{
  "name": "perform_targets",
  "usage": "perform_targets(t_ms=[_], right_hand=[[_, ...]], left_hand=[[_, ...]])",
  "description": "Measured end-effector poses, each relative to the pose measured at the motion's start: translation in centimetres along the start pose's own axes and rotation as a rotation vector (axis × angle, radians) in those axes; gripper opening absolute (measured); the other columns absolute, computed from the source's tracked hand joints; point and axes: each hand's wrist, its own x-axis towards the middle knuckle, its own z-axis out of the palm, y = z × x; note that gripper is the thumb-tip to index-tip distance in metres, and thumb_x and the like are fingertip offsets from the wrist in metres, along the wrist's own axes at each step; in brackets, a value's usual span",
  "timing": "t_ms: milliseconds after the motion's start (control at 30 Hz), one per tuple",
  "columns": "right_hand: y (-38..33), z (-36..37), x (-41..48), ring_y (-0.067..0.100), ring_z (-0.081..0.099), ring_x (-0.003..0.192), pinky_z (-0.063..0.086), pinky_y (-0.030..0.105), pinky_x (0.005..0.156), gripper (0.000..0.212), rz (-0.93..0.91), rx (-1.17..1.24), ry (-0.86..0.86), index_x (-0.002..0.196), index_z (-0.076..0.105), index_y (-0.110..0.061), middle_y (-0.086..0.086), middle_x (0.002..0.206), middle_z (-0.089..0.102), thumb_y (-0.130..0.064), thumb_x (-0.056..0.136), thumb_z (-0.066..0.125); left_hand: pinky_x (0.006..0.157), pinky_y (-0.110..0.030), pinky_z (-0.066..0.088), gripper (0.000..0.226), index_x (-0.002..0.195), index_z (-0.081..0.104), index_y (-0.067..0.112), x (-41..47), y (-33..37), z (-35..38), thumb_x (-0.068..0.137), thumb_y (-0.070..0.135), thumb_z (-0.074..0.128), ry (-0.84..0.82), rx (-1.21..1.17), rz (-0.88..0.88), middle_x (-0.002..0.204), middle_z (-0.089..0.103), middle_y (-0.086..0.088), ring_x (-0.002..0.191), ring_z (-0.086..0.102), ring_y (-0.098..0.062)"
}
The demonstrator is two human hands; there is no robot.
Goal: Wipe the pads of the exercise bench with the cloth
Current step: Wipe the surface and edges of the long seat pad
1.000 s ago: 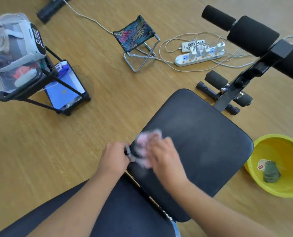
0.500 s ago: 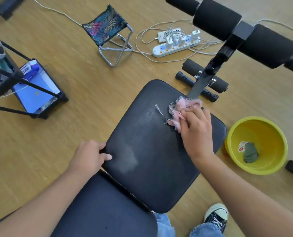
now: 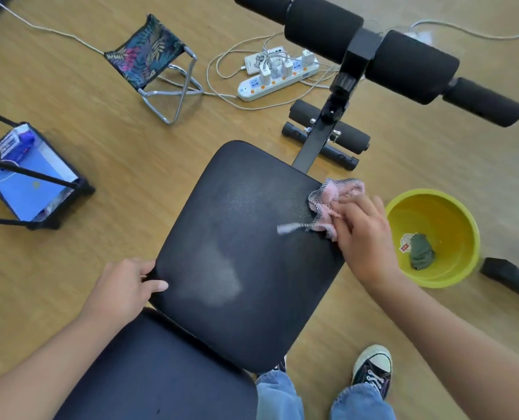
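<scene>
1. In the head view, the right hand (image 3: 364,234) pressed a bunched pink cloth (image 3: 335,201) against the far right corner of the black seat pad (image 3: 237,253), fingers curled together over the fabric, with a loose strip trailing onto the pad.
2. The left hand (image 3: 127,286) gripped the pad's near left edge, thumb lying on top and the other fingers wrapped under the rim.
3. A pale hazy patch showed near the pad's middle; whether that was damp or glare could not be told.
4. To do this stroke well, the cloth should probably have been kept flat under the palm and run along the edge in overlapping passes, the other hand bracing the pad.
5. A second pad (image 3: 161,374) lay nearest the person, and the foam rollers (image 3: 370,53) stood at the far end on the upright post; judged from the task, these may also have needed wiping.
6. A yellow basin (image 3: 452,213) holding a dark green rag (image 3: 421,251) sat on the floor just right of the pad, close to the wiping arm.
7. A power strip (image 3: 279,77) with cables and a folding stool (image 3: 152,53) lay well beyond the bench, clear of the work.
</scene>
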Motion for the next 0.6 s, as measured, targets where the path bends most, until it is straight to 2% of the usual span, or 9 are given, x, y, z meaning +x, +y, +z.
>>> perform_targets(t_ms=[33, 100, 167, 233, 333, 400, 467, 533, 600], right_hand=[[-1.1, 0.5, -0.9, 0.032, 0.050, 0.079, 0.047, 0.048, 0.070, 0.007, 0.045, 0.008, 0.033, 0.089, 0.072, 0.001, 0.014, 0.088, 0.066, 0.000, 0.091, 0.065], [-4.4, 1.7, -4.9, 0.030, 0.048, 0.072, 0.043, 0.047, 0.063, 0.021, -0.042, 0.067, -0.035, 0.082, 0.070, 0.001, 0.013, 0.082, 0.063, 0.000, 0.096, 0.054], [-7.3, 2.2, -11.1, 0.029, 0.049, 0.069, 0.042, 0.043, 0.060, 0.023, -0.288, 0.116, -0.268, 0.089, 0.070, -0.001, 0.011, 0.084, 0.063, -0.002, 0.098, 0.049], [-8.3, 2.2, -15.7, 0.027, 0.049, 0.073, 0.044, 0.038, 0.061, 0.017, -0.510, 0.132, -0.461, 0.090, 0.070, -0.004, 0.009, 0.088, 0.064, 0.000, 0.092, 0.054], [-7.0, 2.2, -14.8, 0.025, 0.044, 0.075, 0.046, 0.038, 0.061, 0.018, -0.773, 0.155, -0.593, 0.083, 0.068, -0.005, 0.009, 0.087, 0.063, -0.003, 0.096, 0.055], [-5.4, 1.3, -11.1, 0.026, 0.045, 0.082, 0.043, 0.036, 0.065, 0.025, -0.863, 0.186, -0.561, 0.091, 0.068, -0.007, 0.010, 0.089, 0.063, -0.015, 0.103, 0.048], [-3.5, 0.4, -7.4, 0.027, 0.047, 0.085, 0.041, 0.036, 0.068, 0.026, -0.700, 0.090, -0.447, 0.099, 0.068, -0.006, 0.010, 0.092, 0.063, -0.017, 0.104, 0.046], [-3.5, 0.4, -5.8, 0.029, 0.051, 0.083, 0.045, 0.040, 0.067, 0.003, -0.399, -0.084, -0.329, 0.091, 0.068, -0.006, 0.009, 0.092, 0.063, -0.007, 0.093, 0.065], [-6.3, 1.6, -7.3, 0.031, 0.053, 0.084, 0.045, 0.042, 0.065, 0.010, -0.276, -0.112, -0.290, 0.082, 0.065, -0.007, 0.009, 0.088, 0.060, 0.000, 0.084, 0.072]], left_hand=[[0.075, -0.033, 0.054, 0.018, 0.100, 0.079, 0.026, 0.0, 0.1, 0.0, 0.084, 0.020, 0.076, -0.003, -0.012, -0.011, 0.084, 0.075, 0.004, 0.085, 0.064, -0.018], [0.077, -0.030, 0.049, 0.021, 0.105, 0.078, 0.021, 0.0, 0.2, -0.1, 0.083, 0.020, 0.077, -0.004, -0.019, -0.043, 0.085, 0.073, 0.004, 0.087, 0.061, -0.017], [0.081, -0.032, 0.051, 0.020, 0.103, 0.079, 0.022, 0.3, 0.1, -0.1, 0.083, 0.022, 0.076, -0.027, -0.009, -0.059, 0.087, 0.076, -0.001, 0.093, 0.063, -0.023], [0.083, -0.032, 0.052, 0.020, 0.103, 0.079, 0.023, 0.4, 0.1, -0.1, 0.083, 0.024, 0.075, -0.037, 0.000, -0.073, 0.090, 0.077, -0.005, 0.099, 0.063, -0.027], [0.081, -0.034, 0.054, 0.019, 0.102, 0.079, 0.025, 0.2, 0.1, 0.0, 0.084, 0.025, 0.074, -0.024, 0.031, -0.078, 0.084, 0.076, -0.007, 0.092, 0.063, -0.029], [0.084, -0.035, 0.054, 0.020, 0.104, 0.079, 0.026, 0.1, 0.2, 0.0, 0.084, 0.026, 0.074, -0.023, 0.047, -0.069, 0.085, 0.077, -0.003, 0.093, 0.062, -0.028], [0.084, -0.038, 0.056, 0.019, 0.101, 0.079, 0.026, 0.3, 0.3, -0.1, 0.083, 0.027, 0.075, -0.022, 0.065, -0.072, 0.084, 0.076, -0.004, 0.091, 0.063, -0.027], [0.082, -0.040, 0.058, 0.020, 0.101, 0.079, 0.027, 0.4, 0.2, -0.1, 0.081, 0.030, 0.077, -0.023, 0.085, -0.080, 0.084, 0.075, -0.004, 0.085, 0.065, -0.027], [0.080, -0.039, 0.059, 0.021, 0.101, 0.078, 0.026, 0.4, 0.3, -0.2, 0.080, 0.032, 0.078, -0.027, 0.102, -0.065, 0.082, 0.074, -0.002, 0.082, 0.066, -0.027]])
